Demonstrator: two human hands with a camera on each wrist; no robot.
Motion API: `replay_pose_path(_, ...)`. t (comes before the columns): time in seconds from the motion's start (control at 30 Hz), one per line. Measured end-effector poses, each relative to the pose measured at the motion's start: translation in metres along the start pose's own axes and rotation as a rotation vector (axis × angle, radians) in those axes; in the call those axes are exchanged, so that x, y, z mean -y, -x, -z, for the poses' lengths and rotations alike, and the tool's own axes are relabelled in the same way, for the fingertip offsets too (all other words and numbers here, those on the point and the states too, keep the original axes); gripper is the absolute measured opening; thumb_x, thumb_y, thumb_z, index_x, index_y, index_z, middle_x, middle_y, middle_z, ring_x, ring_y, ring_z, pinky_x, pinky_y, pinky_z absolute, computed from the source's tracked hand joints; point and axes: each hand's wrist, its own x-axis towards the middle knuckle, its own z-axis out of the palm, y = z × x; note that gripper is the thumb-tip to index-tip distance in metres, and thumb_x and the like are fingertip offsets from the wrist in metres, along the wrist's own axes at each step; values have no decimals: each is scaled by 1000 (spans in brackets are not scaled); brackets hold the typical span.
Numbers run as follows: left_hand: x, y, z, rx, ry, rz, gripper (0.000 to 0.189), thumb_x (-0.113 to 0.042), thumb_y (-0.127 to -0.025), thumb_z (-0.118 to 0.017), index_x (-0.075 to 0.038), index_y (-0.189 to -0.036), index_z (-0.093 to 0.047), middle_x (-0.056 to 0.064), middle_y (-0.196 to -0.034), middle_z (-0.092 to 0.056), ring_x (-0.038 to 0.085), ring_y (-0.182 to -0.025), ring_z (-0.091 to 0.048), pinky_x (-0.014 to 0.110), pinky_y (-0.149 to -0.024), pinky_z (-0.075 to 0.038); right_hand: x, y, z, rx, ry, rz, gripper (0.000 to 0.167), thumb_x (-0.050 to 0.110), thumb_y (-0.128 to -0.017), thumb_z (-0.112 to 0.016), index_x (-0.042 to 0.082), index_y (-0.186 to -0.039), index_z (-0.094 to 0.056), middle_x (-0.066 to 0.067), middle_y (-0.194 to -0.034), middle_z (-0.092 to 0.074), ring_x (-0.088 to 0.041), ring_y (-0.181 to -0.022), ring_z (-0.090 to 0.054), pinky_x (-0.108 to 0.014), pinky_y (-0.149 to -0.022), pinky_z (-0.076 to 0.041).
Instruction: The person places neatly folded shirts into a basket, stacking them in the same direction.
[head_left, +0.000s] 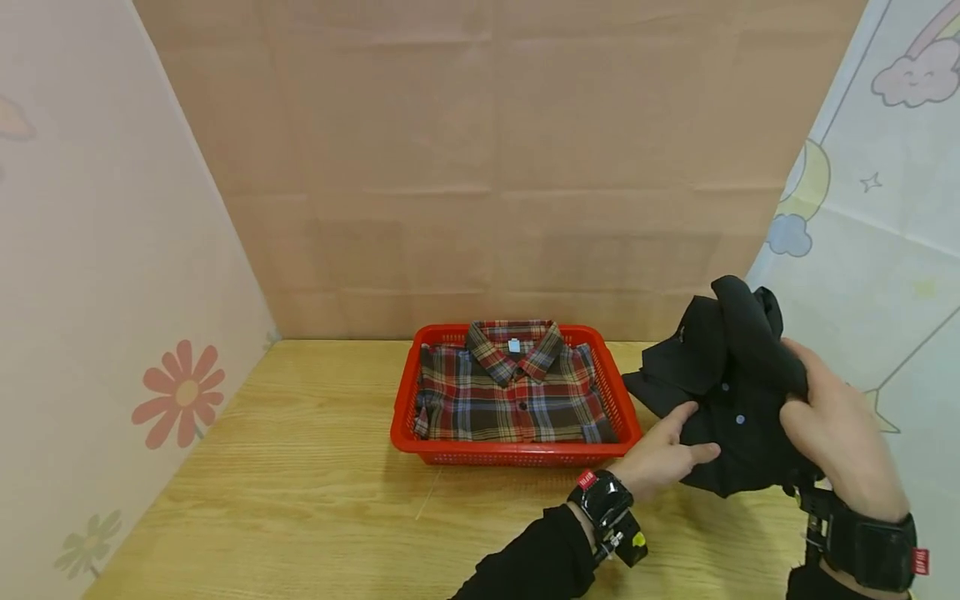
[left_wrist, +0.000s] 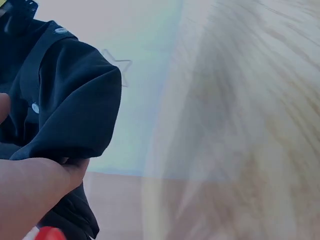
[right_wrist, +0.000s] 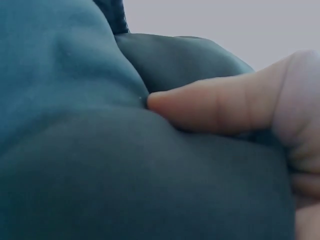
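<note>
A black shirt [head_left: 738, 450] with pale buttons and a collar is held up, bunched, to the right of the basket, above the table. My right hand [head_left: 840, 425] grips its right side, the thumb on the front and the other fingers hidden behind the cloth. At its lower left my left hand [head_left: 663, 454] holds the shirt, two digits lying on the front and the rest out of sight. Dark cloth [right_wrist: 125, 175] fills much of the right wrist view, with the right thumb pressing into a fold. The left wrist view shows the hand [left_wrist: 40, 185] partly under the shirt [left_wrist: 75, 100].
A red plastic basket [head_left: 517, 454] stands on the wooden table [head_left: 300, 500] near the back. Inside it lies a folded plaid shirt [head_left: 517, 400], collar toward the back. Brown paper [head_left: 487, 167] covers the rear, and patterned white panels [head_left: 900, 275] border both sides.
</note>
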Motion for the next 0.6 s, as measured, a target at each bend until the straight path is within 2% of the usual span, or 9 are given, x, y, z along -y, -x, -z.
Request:
replay_pose_path(0.17,-11,6,7,-38,21,-59,56,-20,-98,-60,-33,-147,-37,-19,-148,-36,6,-132,-40,43,-113,-37,9,8,5,-88,-6,-77,69,4,-93,-32,12,-159,-10,-46,-129,-42,-54,-88,-48,-50,-62,-37)
replay_pose_path(0.27,-17,9,11,-78,33,-112,53,-21,-98,-60,-34,-146,-40,-19,-147,-37,5,-129,-42,42,-112,-37,12,12,6,-133,-35,-107,67,5,-95,-31,12,-159,-11,-45,-133,-40,-57,-97,-44,-57,-68,-38)
replay_pose_path(0.33,-20,11,16,-103,35,-159,52,-21,-98,-59,-34,-145,-42,-18,-147,-38,4,-128,-43,38,-110,-40,14,14,7,-154,-56,-116,66,5,-95,-30,12,-159,-11,-44,-137,-37,-61,-104,-40,-66,-76,-38)
replay_pose_path(0.43,-25,15,24,-134,41,-240,50,-19,-99,-57,-31,-146,-42,-16,-145,-42,2,-121,-50,27,-104,-44,16,14,7,-170,-84,-124,63,6,-97,-30,11,-158,-14,-42,-143,-32,-65,-115,-34,-74,-89,-32)
replay_pose_path(0.5,-28,19,30,-166,29,-284,50,-18,-100,-56,-31,-146,-43,-14,-142,-45,2,-114,-54,23,-98,-47,17,13,5,-176,-101,-119,61,8,-98,-32,10,-157,-17,-41,-144,-32,-66,-117,-34,-76,-91,-30)
replay_pose_path(0.6,-32,25,39,-206,19,-340,50,-15,-100,-54,-30,-146,-43,-12,-143,-45,1,-117,-54,19,-97,-45,19,10,1,-189,-128,-86,57,9,-99,-37,6,-155,-24,-41,-143,-35,-64,-118,-36,-75,-90,-31)
